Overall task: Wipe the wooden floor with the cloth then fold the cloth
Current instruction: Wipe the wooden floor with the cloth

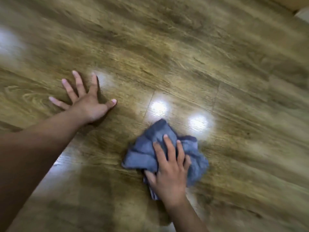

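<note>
A crumpled grey-blue cloth [143, 153] lies bunched on the glossy wooden floor [184, 67], below the middle of the view. My right hand [168, 166] lies on top of the cloth and presses it down, fingers spread and nearly straight, thumb at the cloth's near edge. My left hand [87, 101] rests flat on the bare floor to the left, all fingers splayed wide, holding nothing. The view is blurred by motion.
Bright lamp reflections [197, 122] shine on the planks just beyond the cloth. A pale object or wall base [301, 10] shows at the top right corner. Wooden planks fill the remaining view on all sides.
</note>
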The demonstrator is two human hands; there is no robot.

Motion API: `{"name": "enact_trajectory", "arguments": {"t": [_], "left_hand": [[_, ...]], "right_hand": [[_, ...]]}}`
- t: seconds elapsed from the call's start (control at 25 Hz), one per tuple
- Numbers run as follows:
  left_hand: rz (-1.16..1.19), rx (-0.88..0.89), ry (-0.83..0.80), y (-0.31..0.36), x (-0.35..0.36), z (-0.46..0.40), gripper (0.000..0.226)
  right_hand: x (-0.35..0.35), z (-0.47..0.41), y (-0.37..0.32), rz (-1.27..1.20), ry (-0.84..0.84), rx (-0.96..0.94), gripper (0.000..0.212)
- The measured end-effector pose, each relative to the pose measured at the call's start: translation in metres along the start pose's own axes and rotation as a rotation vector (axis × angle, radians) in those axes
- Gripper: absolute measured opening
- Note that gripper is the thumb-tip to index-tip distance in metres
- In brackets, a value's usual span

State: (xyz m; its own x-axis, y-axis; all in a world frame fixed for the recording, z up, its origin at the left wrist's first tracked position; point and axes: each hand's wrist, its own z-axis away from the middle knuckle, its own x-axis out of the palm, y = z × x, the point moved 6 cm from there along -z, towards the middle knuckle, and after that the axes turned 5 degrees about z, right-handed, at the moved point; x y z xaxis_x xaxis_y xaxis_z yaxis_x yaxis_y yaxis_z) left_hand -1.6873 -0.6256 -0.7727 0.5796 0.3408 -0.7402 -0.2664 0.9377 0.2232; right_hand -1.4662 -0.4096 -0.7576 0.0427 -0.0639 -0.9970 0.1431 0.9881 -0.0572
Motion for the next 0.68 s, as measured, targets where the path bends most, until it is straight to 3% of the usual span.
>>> {"name": "enact_trajectory", "arguments": {"t": [0.12, 0.24, 0.48, 0.68], "left_hand": [[-0.038, 0.125, 0.095, 0.043, 0.017, 0.014, 0.092], [-0.012, 0.216, -0.038, 0.109, 0.033, 0.007, 0.103], [-0.054, 0.085, -0.146, 0.148, 0.039, -0.021, 0.110], [-0.036, 0.100, -0.151, 0.148, 0.038, -0.020, 0.108]], "right_hand": [[0.006, 0.053, 0.031, 0.043, 0.003, -0.033, 0.085], [0.002, 0.034, 0.043, 0.070, 0.010, -0.031, 0.083], [-0.014, -0.134, 0.090, 0.032, 0.093, 0.223, 0.073], [-0.025, -0.302, 0.121, 0.061, 0.152, 0.268, 0.065]]}}
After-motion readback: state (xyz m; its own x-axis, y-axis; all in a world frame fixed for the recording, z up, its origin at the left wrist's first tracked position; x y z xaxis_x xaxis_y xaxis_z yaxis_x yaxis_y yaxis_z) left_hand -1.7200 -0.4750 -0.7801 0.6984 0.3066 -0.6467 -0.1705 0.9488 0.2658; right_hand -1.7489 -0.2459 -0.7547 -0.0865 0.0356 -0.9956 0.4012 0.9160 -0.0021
